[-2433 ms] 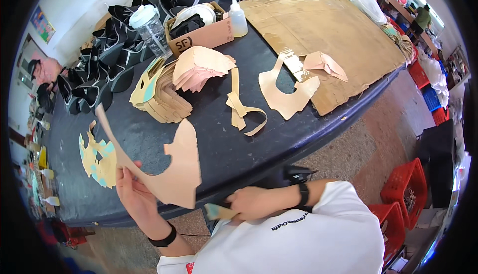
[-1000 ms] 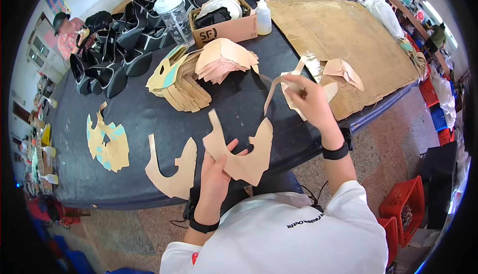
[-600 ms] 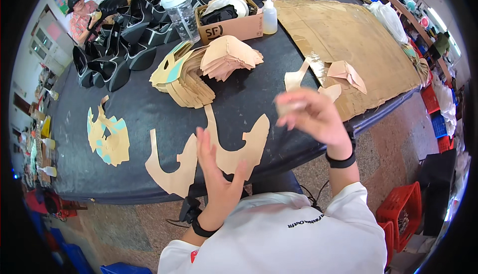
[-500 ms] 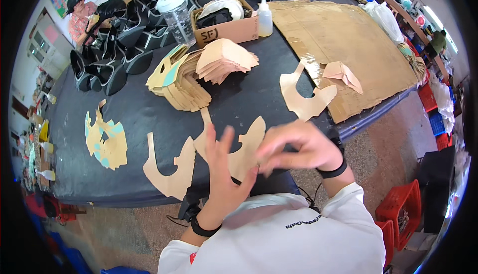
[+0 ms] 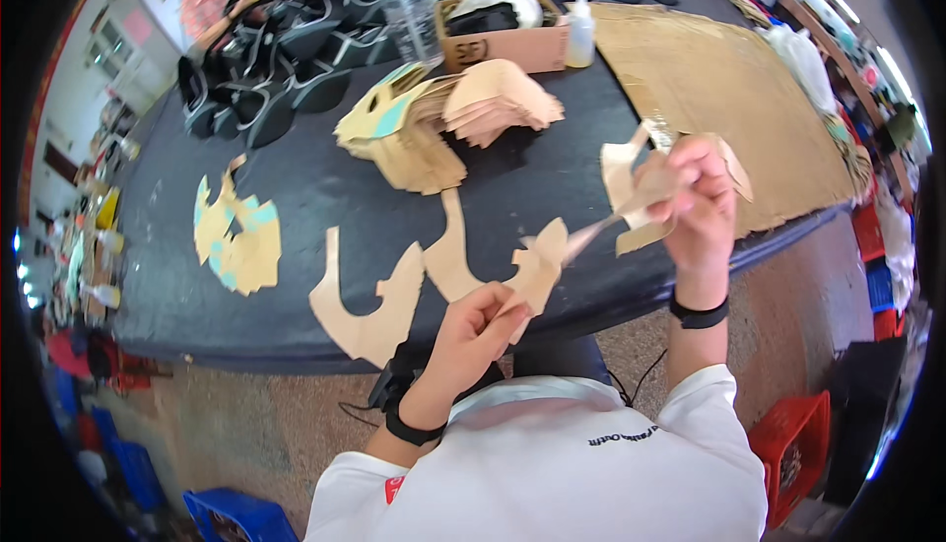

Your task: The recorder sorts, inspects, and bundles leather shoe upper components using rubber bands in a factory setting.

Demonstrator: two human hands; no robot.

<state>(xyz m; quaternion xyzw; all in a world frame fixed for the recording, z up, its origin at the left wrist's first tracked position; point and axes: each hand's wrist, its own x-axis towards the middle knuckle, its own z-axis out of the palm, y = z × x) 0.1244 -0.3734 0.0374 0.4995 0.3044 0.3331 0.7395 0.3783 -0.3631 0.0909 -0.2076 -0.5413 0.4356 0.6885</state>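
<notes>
Both my hands are over the near edge of the dark table. My left hand (image 5: pixel 473 335) is closed in a pinch on the near end of a thin, pale beige piece (image 5: pixel 591 235). Farther right and higher, my right hand (image 5: pixel 704 209) grips its other end, so the piece stretches slantwise between them. Its full outline blends with a beige cut piece (image 5: pixel 451 261) lying beneath. Left of that lies another curved beige cut piece (image 5: pixel 367 323), with a narrow arm and a notch. Behind my right hand, a similar curved piece (image 5: pixel 618 169) is partly hidden.
Stacked beige pieces (image 5: pixel 501 99) stand mid-table beside yellowish, green-patched pieces (image 5: pixel 389 123). A single patched piece (image 5: pixel 246 251) lies left. Behind are a clear jug (image 5: pixel 412 25), a cardboard box (image 5: pixel 503 47), a pump bottle (image 5: pixel 581 34) and black shoes (image 5: pixel 271 94). Flat cardboard (image 5: pixel 729 89) covers the right.
My hands have moved apart, the right one up and to the right. My left fingers went from spread to pinched, and the thin piece now spans both hands. The view has shifted.
</notes>
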